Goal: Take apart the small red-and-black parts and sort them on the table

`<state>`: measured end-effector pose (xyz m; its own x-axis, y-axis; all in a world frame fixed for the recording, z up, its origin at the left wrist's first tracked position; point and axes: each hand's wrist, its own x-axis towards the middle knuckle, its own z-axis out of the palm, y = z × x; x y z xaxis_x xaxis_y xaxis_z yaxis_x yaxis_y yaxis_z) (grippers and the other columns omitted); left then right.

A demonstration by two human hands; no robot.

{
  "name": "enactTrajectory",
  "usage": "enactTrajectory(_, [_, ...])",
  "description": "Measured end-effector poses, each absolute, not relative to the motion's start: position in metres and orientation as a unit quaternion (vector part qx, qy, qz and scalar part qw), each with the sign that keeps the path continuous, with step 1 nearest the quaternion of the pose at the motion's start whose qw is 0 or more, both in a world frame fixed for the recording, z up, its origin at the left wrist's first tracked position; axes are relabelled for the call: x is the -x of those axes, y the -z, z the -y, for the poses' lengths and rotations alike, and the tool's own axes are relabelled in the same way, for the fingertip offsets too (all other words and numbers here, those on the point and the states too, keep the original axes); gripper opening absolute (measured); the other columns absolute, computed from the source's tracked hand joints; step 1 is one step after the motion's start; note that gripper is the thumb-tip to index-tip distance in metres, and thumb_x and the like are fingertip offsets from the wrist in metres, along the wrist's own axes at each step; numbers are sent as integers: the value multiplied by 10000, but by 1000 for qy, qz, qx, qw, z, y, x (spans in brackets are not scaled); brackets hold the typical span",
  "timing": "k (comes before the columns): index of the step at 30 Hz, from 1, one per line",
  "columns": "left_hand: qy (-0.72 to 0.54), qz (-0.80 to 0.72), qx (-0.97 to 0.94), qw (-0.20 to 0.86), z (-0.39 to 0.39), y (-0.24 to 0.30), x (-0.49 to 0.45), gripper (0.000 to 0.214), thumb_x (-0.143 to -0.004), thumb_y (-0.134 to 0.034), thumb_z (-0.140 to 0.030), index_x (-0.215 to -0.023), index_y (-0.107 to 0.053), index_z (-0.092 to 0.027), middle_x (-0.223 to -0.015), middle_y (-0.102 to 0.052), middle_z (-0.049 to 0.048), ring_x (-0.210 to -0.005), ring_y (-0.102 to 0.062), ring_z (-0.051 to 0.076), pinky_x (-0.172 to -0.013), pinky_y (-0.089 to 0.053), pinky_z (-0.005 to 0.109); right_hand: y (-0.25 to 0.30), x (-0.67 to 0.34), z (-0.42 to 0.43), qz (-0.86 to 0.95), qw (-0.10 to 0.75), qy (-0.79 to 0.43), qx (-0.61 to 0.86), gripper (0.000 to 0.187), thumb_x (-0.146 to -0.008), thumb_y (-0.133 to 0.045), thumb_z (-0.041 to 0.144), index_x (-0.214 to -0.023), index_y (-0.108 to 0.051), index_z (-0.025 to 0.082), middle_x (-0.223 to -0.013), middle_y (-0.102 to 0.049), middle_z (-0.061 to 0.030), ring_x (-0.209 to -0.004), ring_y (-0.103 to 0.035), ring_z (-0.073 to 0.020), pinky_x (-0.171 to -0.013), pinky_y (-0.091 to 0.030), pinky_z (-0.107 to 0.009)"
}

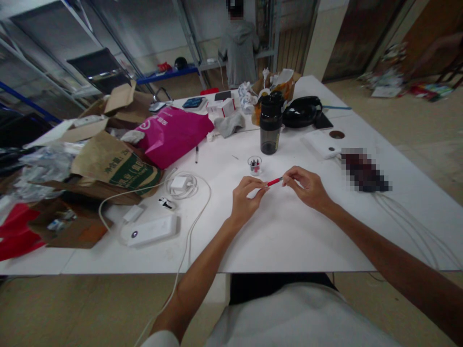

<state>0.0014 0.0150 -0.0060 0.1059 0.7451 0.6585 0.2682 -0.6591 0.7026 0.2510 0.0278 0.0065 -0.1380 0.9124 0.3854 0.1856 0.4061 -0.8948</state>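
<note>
Between my two hands is a thin red stick with a dark end (pixel 274 181), perhaps a pen; its exact kind is too small to tell. My left hand (pixel 246 196) pinches its red end between thumb and fingers. At the dark end, the fingertips of my right hand (pixel 304 185) are closed on it. Just beyond my hands stands a small clear cup (pixel 254 165) with several black and red pieces inside. Behind that cup, a dark drink bottle (pixel 271 126) stands upright on the white table (pixel 289 246).
To the left lie a white power bank (pixel 154 231), a coiled white cable (pixel 181 187), a pen (pixel 197 154) and a magenta bag (pixel 173 136). Cardboard boxes (pixel 68 224) crowd the left edge. A white box-like device (pixel 320 144) lies at right. A person in grey (pixel 238 53) is at the back.
</note>
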Motion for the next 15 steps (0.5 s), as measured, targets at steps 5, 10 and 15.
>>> enactTrajectory(5, [-546, -340, -754, 136, -16, 10, 0, 194, -1137, -835, -396, -986, -909, -299, -956, -839, 86, -928, -782, 250, -857, -649, 451, -4, -247, -31, 625, 517, -407, 420, 541, -954, -901, 786, -950, -785, 257, -834, -809, -46, -768, -760, -215, -745, -696, -397])
enactTrajectory(10, [-566, -355, -728, 157, -16, 9, -4, 161, -1103, -888, -432, -1063, -918, -279, -1025, -866, 97, -967, -808, 259, -887, -668, 462, -13, -245, -28, 615, 539, -414, 400, 485, -958, -927, 734, -1018, -824, 263, -916, -840, -58, -830, -796, -225, -784, -722, -409])
enactTrajectory(15, [-585, -362, -698, 199, -13, 1, -5, 234, -1064, -935, -479, -1080, -906, -247, -1034, -881, 96, -962, -816, 240, -831, -661, 407, -21, -240, -26, 618, 559, -410, 370, 460, -948, -953, 698, -1067, -830, 271, -980, -844, -55, -861, -809, -225, -800, -733, -415])
